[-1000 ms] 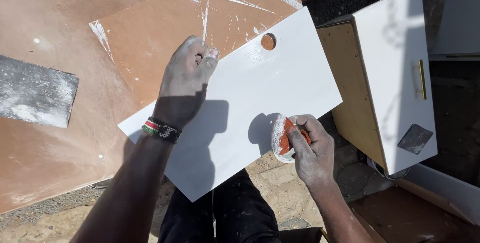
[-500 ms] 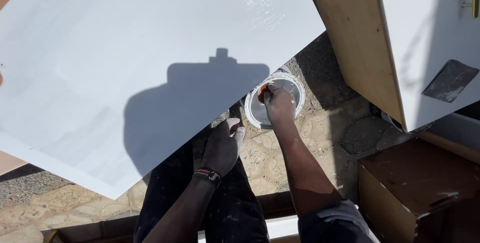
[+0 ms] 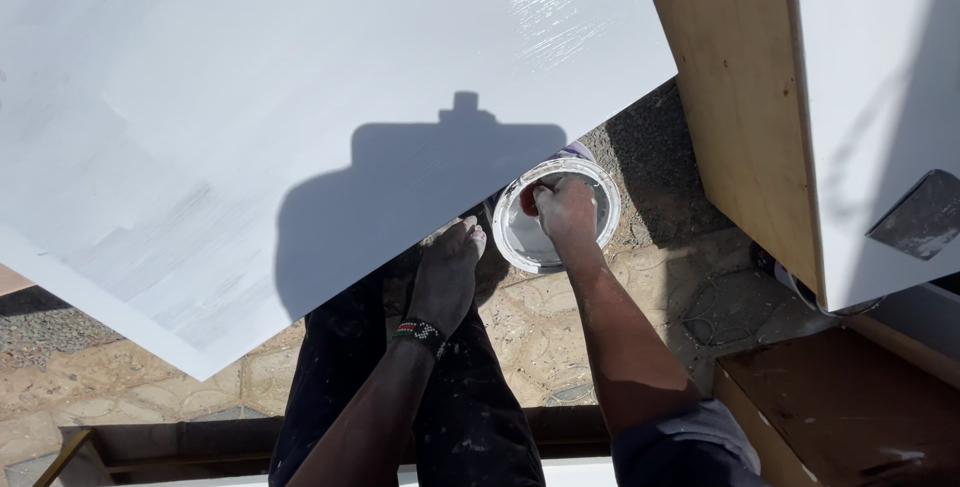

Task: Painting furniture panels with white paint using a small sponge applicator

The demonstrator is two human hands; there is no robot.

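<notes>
1. Head view is looking straight down past the person's dark, paint-flecked trousers [image 3: 400, 397] onto a patterned paved ground [image 3: 650, 317].
2. A large white-painted board [image 3: 300, 97] is filling the upper left, its lower right edge running diagonally from the bottom left up toward the top centre, and a shadow of the person's head and shoulders is falling across it.
3. The right hand [image 3: 566, 209] is reaching down into a round white paint tub [image 3: 600, 222] sitting on the ground just beyond the board's lower right edge; the fingers are curled closed around something small and reddish, which is too hidden to name.
4. The left hand [image 3: 447, 272] is resting flat with its fingers extended and together, holding nothing, its fingertips lying at or just under the board's edge; whether they are touching the board cannot be told. A beaded wristband [image 3: 417, 332] is sitting on that wrist.
5. The tub is lying ahead and slightly right of the person, directly under the right hand, so the right hand is plainly the nearer; the left hand is just beside the tub's left rim.
6. To the right, a plywood-sided cabinet [image 3: 740, 127] with a white-painted face is standing, and a brown board [image 3: 850, 407] is lying at the lower right.
</notes>
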